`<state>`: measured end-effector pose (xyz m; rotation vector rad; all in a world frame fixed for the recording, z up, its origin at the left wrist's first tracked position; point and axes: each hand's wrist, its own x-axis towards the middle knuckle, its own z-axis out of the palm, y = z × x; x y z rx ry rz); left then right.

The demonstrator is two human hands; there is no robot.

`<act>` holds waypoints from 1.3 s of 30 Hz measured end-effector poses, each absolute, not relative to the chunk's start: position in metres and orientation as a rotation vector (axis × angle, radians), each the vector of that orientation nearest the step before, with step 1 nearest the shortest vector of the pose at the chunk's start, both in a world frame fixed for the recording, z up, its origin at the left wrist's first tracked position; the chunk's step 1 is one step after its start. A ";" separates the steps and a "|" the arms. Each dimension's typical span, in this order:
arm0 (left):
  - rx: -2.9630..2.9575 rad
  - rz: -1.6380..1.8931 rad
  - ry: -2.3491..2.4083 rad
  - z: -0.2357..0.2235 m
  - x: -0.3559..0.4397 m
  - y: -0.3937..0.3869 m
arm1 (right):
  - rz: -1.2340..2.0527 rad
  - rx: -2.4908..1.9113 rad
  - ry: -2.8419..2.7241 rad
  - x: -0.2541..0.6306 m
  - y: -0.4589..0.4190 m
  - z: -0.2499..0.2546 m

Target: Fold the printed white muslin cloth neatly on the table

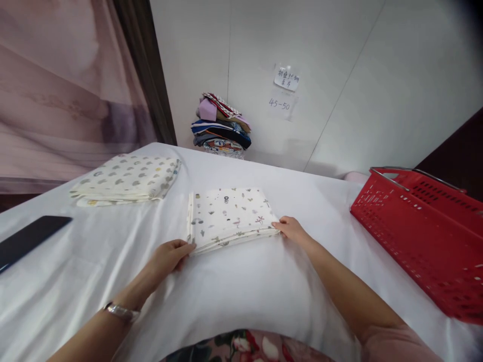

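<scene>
A folded white cloth (pixel 230 216) with small printed figures lies in the middle of the white-covered table (pixel 241 281), its layered edges facing me. My left hand (pixel 175 253) pinches its near left corner between thumb and fingers. At the near right corner, my right hand (pixel 290 229) grips the cloth the same way, thumb on top. The fingers under the cloth are partly hidden. To the left rests another folded cloth (pixel 130 177), cream with grey shapes, touched by neither hand.
A red perforated basket (pixel 422 236) with metal handles stands at the right. A dark flat object (pixel 30 239) lies at the left edge. Beyond the table, folded textiles (pixel 221 123) are stacked against the wall, below paper labels (pixel 286 79). A pink curtain (pixel 71 90) hangs at left.
</scene>
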<state>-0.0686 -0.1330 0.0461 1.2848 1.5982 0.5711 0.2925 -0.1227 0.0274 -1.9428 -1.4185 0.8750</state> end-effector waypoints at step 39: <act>3.059 0.466 1.248 0.051 0.008 -0.117 | -0.321 -1.526 -2.658 0.258 -0.127 0.060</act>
